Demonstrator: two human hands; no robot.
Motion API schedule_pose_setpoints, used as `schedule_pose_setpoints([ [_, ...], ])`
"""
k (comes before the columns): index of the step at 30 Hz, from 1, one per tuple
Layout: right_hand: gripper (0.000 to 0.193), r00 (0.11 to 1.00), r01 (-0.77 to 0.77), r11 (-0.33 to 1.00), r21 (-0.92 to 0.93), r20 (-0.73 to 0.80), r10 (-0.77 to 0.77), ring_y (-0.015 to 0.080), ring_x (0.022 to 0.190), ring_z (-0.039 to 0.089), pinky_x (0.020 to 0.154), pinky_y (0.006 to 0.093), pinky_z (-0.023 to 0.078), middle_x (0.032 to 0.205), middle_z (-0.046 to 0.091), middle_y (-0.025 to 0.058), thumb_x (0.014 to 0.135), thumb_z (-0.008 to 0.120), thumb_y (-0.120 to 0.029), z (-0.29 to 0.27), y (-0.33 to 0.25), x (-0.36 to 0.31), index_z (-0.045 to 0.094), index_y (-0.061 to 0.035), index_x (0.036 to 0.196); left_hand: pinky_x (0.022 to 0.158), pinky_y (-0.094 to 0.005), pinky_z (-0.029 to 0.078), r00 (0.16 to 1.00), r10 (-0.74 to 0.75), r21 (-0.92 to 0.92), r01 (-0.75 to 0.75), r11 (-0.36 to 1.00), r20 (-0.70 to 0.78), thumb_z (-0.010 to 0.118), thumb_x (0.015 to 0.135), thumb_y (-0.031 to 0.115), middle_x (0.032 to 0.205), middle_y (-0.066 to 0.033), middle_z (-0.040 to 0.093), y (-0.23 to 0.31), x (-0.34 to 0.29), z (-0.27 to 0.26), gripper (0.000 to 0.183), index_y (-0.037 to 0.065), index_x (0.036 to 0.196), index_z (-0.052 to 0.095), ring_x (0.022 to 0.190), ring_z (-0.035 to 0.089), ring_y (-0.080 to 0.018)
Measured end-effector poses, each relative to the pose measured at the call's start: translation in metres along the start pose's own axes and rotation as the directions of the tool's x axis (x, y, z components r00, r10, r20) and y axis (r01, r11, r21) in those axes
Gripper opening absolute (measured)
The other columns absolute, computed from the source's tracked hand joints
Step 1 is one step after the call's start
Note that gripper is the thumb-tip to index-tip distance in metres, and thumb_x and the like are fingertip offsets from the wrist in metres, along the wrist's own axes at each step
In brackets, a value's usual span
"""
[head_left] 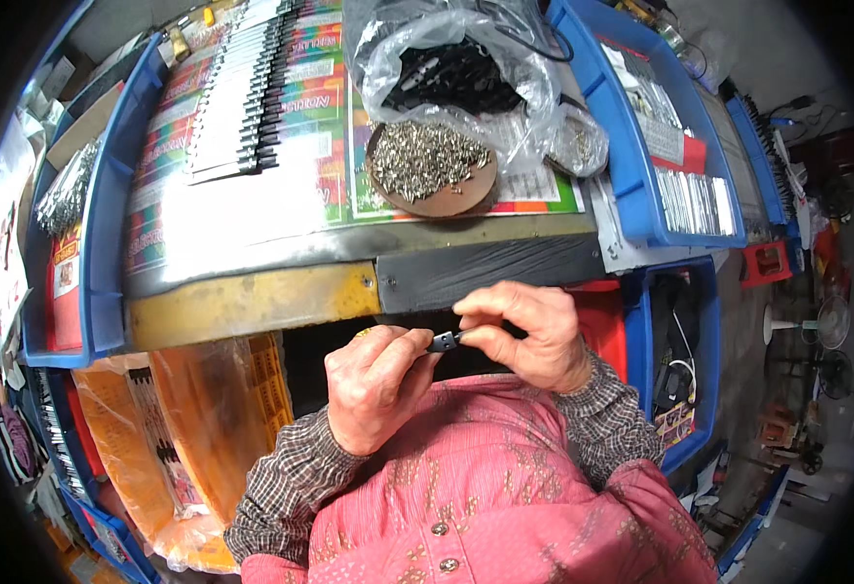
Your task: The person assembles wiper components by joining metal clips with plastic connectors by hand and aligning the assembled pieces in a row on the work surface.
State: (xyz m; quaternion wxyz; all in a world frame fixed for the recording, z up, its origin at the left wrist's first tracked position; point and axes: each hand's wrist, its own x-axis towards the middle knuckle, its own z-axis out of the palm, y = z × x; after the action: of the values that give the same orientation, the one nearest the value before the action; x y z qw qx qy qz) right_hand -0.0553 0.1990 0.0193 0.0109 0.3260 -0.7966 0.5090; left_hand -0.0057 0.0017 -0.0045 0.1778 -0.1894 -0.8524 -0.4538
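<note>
Close in front of my body, my left hand (378, 384) pinches a small black part (444, 342) with a shiny dark face between thumb and fingers. My right hand (534, 331) meets it from the other side. Its thumb and a bent finger close on the right end of the part, while the index finger arches above. Beyond the hands, on the bench, a round brown dish (446, 201) carries a heap of small metal pieces (422, 161). Behind it lies an open clear plastic bag (388, 63) full of black parts (456, 78).
A row of slim white-and-black pieces (242, 97) lies at the bench's far left. Blue bins (106, 243) flank the bench, one on the right (631, 185) holding silver strips. The bench's yellow-and-black front edge (261, 304) is just beyond my hands. An orange plastic-lined crate (193, 389) sits lower left.
</note>
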Motion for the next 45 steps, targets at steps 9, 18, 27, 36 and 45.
schedule_pose_setpoints([
  [9, 0.031, 0.967, 0.07, 0.794, -0.604, -0.153, -0.202, 0.026, 0.082, 0.058, 0.071, 0.0358, 0.048, 0.091, 0.061, 0.0092, 0.07, 0.076, -0.004, -0.007, 0.012, 0.057, 0.066, -0.0019, 0.1, 0.049, -0.0275, 0.044, 0.999, -0.024, 0.046, 0.027, 0.999, -0.047, 0.076, 0.07, -0.002, 0.072, -0.007, 0.061, -0.006, 0.005, -0.016, 0.023, 0.003, 0.09, 0.066, 0.054, 0.054, -0.0162],
  [18, 0.036, 0.979, 0.027, 0.738, -0.674, -0.13, -0.154, 0.0276, 0.088, 0.055, 0.074, 0.0372, 0.047, 0.094, 0.059, 0.009, 0.066, 0.077, -0.004, -0.004, 0.024, 0.057, 0.067, -0.0026, 0.101, 0.048, -0.0274, 0.043, 0.996, -0.076, 0.068, 0.079, 0.995, -0.049, 0.076, 0.071, 0.0, 0.069, -0.0065, 0.059, -0.012, 0.002, -0.023, 0.022, 0.003, 0.09, 0.066, 0.052, 0.053, -0.0155],
  [27, 0.02, 0.983, 0.063, 0.819, -0.571, -0.107, -0.15, 0.0288, 0.09, 0.053, 0.078, 0.0389, 0.046, 0.091, 0.057, 0.0091, 0.068, 0.068, 0.001, -0.011, 0.031, 0.066, 0.062, -0.0026, 0.087, 0.048, -0.0272, 0.043, 0.996, -0.071, 0.061, 0.074, 0.995, -0.048, 0.075, 0.071, -0.001, 0.068, -0.0064, 0.058, -0.008, 0.003, -0.021, 0.021, 0.003, 0.089, 0.065, 0.052, 0.053, -0.0155],
  [36, 0.015, 0.994, 0.081, 0.877, -0.473, -0.029, -0.107, 0.0268, 0.085, 0.054, 0.077, 0.0364, 0.044, 0.086, 0.059, 0.0085, 0.068, 0.066, 0.002, -0.02, 0.034, 0.072, 0.058, -0.0029, 0.08, 0.049, -0.0269, 0.043, 0.996, -0.081, 0.058, 0.082, 0.995, -0.03, 0.075, 0.071, -0.002, 0.07, -0.0069, 0.06, -0.004, 0.001, -0.021, 0.022, 0.003, 0.09, 0.065, 0.053, 0.053, -0.0154],
  [45, 0.012, 0.995, 0.095, 0.95, -0.297, -0.014, -0.104, 0.0248, 0.08, 0.058, 0.074, 0.035, 0.045, 0.083, 0.061, 0.0086, 0.074, 0.07, -0.001, -0.016, 0.01, 0.051, 0.061, -0.0013, 0.082, 0.049, -0.0269, 0.043, 0.993, -0.116, 0.049, 0.115, 0.992, 0.014, 0.075, 0.072, -0.002, 0.07, -0.0066, 0.059, 0.0, 0.0, -0.023, 0.02, 0.003, 0.089, 0.065, 0.053, 0.053, -0.0154],
])
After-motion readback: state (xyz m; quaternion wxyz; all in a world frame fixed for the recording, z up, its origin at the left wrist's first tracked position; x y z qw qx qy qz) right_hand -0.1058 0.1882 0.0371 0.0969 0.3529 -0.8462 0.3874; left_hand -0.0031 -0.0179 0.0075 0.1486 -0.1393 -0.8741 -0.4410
